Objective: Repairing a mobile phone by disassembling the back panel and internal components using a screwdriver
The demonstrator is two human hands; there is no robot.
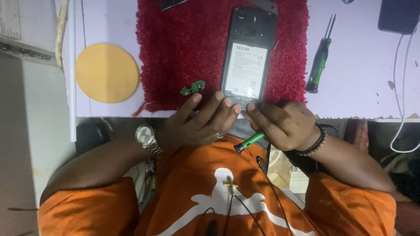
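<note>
Bracing my left hand (199,124) with fingers spread on the near end of the opened phone (248,57), I pinch a green screwdriver (249,141) in my right hand (282,124) at the red mat's (183,48) table-edge border, bare tabletop (363,83) lying beyond.

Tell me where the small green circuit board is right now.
In the head view, the small green circuit board lies on the red mat, left of the opened phone and just beyond the left hand fingertips.
</note>
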